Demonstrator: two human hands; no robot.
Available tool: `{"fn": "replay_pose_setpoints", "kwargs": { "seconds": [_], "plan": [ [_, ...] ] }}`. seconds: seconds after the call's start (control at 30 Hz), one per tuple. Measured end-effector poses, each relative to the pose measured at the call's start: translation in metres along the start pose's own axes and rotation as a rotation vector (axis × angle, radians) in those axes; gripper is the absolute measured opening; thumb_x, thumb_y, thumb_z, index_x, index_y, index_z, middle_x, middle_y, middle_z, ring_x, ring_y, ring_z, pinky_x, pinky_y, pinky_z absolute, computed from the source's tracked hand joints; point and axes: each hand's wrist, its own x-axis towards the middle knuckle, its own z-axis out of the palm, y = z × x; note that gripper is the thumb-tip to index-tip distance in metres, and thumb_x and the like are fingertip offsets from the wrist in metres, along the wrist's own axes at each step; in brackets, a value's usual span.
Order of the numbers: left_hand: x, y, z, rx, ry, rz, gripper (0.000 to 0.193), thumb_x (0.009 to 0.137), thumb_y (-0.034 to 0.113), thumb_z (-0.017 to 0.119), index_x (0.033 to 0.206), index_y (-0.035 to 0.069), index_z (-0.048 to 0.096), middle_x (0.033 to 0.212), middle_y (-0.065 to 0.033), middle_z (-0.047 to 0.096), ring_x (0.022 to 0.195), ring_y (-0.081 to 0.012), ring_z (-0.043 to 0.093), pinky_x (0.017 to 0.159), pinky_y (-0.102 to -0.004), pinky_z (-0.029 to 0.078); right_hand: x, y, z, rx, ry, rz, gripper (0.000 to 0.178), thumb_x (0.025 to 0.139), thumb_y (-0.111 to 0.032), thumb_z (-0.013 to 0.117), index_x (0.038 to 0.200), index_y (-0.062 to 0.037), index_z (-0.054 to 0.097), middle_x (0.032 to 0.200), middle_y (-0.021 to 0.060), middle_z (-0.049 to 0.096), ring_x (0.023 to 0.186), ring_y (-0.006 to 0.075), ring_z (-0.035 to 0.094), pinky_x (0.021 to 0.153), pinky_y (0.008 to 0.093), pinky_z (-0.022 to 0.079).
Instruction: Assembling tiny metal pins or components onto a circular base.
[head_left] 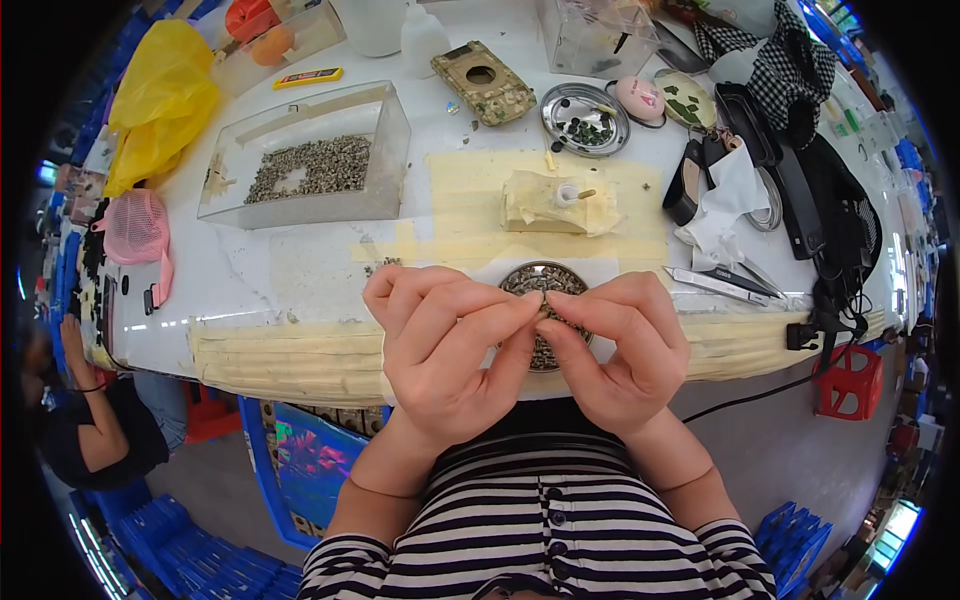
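Over a round metal dish [547, 357] full of small brownish metallic pieces, my left hand [450, 345] and my right hand [630, 345] meet fingertip to fingertip. Thumb and forefinger of each are pinched together on a tiny piece [544, 298], mostly hidden by the fingers; its kind is too small to make out. Beyond the hands stands a tape-wrapped block [545, 205] with a small white cup [567, 193] and a short stick on top. To the left, a clear plastic box [395, 150] holds many similar small metallic pieces [315, 165].
Tweezers [725, 283] lie at right, near a crumpled white tissue [725, 195] and black straps. Farther back are a camouflage-patterned casing [483, 82] and a metal tray [618, 140] with dark green bits. A yellow bag [160, 100] lies far left. Another person [100, 430] sits at left.
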Motion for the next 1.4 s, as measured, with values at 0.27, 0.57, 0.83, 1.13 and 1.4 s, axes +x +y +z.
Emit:
{"fn": "replay_pose_setpoints", "kwargs": {
  "seconds": [0.27, 0.57, 0.83, 1.13, 1.4],
  "plan": [
    [-0.0005, 0.0005, 0.0012, -0.002, -0.001, -0.018, 0.030, 0.063, 0.002, 0.080, 0.090, 0.013, 0.075, 0.084, 0.0035, 0.064, 0.080, -0.0177, 0.056, 0.083, -0.0350, 0.032, -0.0001, 0.0026, -0.0006, -0.029, -0.012, -0.050, 0.032, 0.064, -0.004, 0.088, 0.094, -0.0072, 0.077, 0.077, 0.0001, 0.065, 0.066, 0.0168, 0.058, 0.058, 0.0290, 0.041],
    [0.0047, 0.0035, -0.0017, 0.016, -0.027, 0.038, 0.024, 0.069, -0.001, 0.080, 0.089, 0.008, 0.072, 0.082, -0.0008, 0.064, 0.076, -0.0208, 0.055, 0.077, -0.0356, 0.037, 0.0051, 0.0027, -0.0049, 0.249, -0.122, 0.244, 0.008, 0.080, 0.001, 0.077, 0.087, -0.0009, 0.072, 0.080, 0.0070, 0.066, 0.071, 0.0186, 0.062, 0.065, 0.0286, 0.048],
    [0.0013, 0.0004, -0.0027, -0.045, -0.023, 0.013, 0.025, 0.067, 0.007, 0.082, 0.090, 0.013, 0.077, 0.085, 0.0051, 0.067, 0.080, -0.0173, 0.056, 0.082, -0.0353, 0.033, 0.0048, 0.0055, -0.0085, 0.524, -0.233, 0.438, 0.003, 0.088, -0.001, 0.069, 0.088, 0.0018, 0.067, 0.084, 0.0083, 0.067, 0.074, 0.0166, 0.061, 0.067, 0.0275, 0.048],
    [0.0035, 0.0027, -0.0045, -0.021, -0.027, 0.041, 0.022, 0.071, 0.005, 0.081, 0.092, 0.010, 0.074, 0.086, 0.0017, 0.067, 0.079, -0.0191, 0.056, 0.079, -0.0352, 0.037, 0.0057, 0.0048, -0.0092, 0.405, -0.198, 0.309, 0.005, 0.086, -0.002, 0.073, 0.089, 0.0002, 0.070, 0.083, 0.0087, 0.067, 0.074, 0.0177, 0.062, 0.067, 0.0281, 0.049],
    [0.0031, 0.0028, -0.0051, 0.014, -0.047, 0.051, 0.023, 0.072, 0.002, 0.080, 0.093, 0.010, 0.074, 0.087, 0.0002, 0.068, 0.079, -0.0201, 0.057, 0.078, -0.0353, 0.038, 0.0056, 0.0030, -0.0081, 0.383, -0.178, 0.321, 0.011, 0.080, -0.002, 0.079, 0.088, -0.0016, 0.071, 0.083, 0.0078, 0.067, 0.074, 0.0181, 0.062, 0.067, 0.0280, 0.049]
  ]
}}
